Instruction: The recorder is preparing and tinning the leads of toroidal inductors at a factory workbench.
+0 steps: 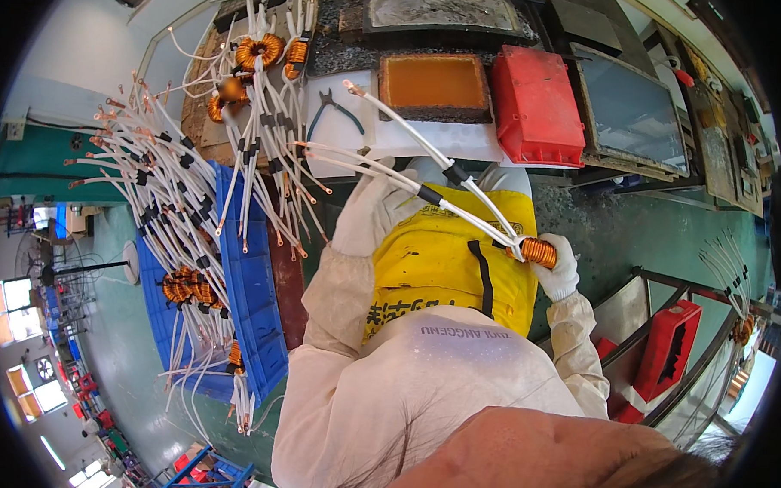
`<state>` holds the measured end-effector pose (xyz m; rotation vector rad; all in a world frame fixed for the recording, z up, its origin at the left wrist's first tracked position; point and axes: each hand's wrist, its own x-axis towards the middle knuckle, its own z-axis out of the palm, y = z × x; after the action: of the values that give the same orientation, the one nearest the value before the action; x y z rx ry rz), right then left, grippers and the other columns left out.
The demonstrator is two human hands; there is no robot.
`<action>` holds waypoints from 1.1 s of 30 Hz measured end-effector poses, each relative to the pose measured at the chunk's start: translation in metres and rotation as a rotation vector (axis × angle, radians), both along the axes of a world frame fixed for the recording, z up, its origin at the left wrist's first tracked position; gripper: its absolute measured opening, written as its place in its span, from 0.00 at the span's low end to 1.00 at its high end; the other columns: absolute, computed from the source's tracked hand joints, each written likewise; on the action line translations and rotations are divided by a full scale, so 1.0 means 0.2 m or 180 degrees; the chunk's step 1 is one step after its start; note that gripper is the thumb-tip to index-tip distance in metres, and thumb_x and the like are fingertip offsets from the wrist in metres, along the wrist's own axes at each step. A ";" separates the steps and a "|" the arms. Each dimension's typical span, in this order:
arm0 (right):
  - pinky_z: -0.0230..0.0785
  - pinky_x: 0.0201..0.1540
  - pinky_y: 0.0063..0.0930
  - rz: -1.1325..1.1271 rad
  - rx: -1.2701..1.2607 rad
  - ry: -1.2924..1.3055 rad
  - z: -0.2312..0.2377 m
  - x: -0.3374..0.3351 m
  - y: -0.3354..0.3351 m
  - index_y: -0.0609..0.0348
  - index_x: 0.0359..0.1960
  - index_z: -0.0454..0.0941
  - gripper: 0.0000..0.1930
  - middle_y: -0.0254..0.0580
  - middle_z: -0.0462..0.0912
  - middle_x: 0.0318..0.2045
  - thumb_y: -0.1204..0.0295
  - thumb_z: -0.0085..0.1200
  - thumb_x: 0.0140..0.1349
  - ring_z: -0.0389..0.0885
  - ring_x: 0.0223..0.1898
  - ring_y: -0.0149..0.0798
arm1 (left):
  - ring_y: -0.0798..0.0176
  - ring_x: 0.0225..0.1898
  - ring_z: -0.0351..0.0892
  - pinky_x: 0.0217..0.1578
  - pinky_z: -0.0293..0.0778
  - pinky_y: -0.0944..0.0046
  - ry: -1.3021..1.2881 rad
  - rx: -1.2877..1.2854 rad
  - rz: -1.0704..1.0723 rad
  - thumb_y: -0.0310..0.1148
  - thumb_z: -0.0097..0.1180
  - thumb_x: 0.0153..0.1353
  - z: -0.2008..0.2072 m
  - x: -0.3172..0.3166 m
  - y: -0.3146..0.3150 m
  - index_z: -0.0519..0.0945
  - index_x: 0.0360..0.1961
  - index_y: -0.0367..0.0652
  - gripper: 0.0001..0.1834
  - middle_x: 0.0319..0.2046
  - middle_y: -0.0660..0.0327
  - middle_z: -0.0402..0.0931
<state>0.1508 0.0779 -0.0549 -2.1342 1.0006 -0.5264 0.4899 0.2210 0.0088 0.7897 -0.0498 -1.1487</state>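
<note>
On the dark-green bench beside a blue tray of coils, our right hand clamps a copper coil, left hand closed on its white leads; workshop floor lies beyond.

A copper-wound toroid coil sits low right, its long white sleeved leads slanting up-left.

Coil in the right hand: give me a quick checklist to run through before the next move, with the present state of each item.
1. Right hand grips the copper coil: ok.
2. Left hand holds the coil's white leads: ok.
3. Leads free of the pile of coils on the blue tray: ok.
4. Pliers lie on the bench ahead: ok.
5. Lead tips undamaged: cannot tell.
</note>
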 end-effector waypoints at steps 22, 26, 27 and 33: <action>0.71 0.47 0.34 0.0153 -0.0238 0.0100 0.00 0.02 -0.02 0.57 0.44 0.75 0.25 0.46 0.77 0.40 0.82 0.62 0.40 0.78 0.41 0.49 | 0.59 0.45 0.78 0.48 0.76 0.59 0.0348 0.0211 0.0556 0.37 0.45 0.70 -0.14 -0.03 0.01 0.67 0.59 0.36 0.21 0.43 0.53 0.77; 0.72 0.46 0.35 -0.0002 0.0076 0.0180 0.00 0.01 -0.03 0.58 0.44 0.75 0.23 0.47 0.77 0.39 0.80 0.63 0.41 0.78 0.41 0.50 | 0.55 0.47 0.77 0.54 0.75 0.50 0.0284 -0.0207 0.0759 0.42 0.38 0.72 -0.07 -0.03 -0.01 0.69 0.55 0.38 0.20 0.42 0.53 0.76; 0.72 0.46 0.34 0.0018 0.0087 0.0136 0.00 0.01 -0.03 0.58 0.44 0.75 0.23 0.46 0.77 0.39 0.80 0.63 0.41 0.79 0.41 0.49 | 0.55 0.47 0.77 0.54 0.75 0.50 0.0273 -0.0218 0.0754 0.42 0.38 0.72 -0.05 -0.04 -0.03 0.69 0.55 0.38 0.20 0.42 0.53 0.76; 0.71 0.45 0.31 -0.0056 0.0358 -0.0052 -0.03 0.01 -0.05 0.58 0.45 0.74 0.24 0.43 0.76 0.39 0.83 0.62 0.42 0.78 0.40 0.44 | 0.54 0.47 0.76 0.54 0.74 0.48 0.0269 -0.0411 0.0545 0.47 0.36 0.73 -0.03 -0.05 -0.04 0.68 0.55 0.39 0.23 0.43 0.54 0.74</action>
<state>0.1521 0.0676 -0.0603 -2.0205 1.0169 -0.4838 0.4805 0.2126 0.0037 0.6181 0.0139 -1.0048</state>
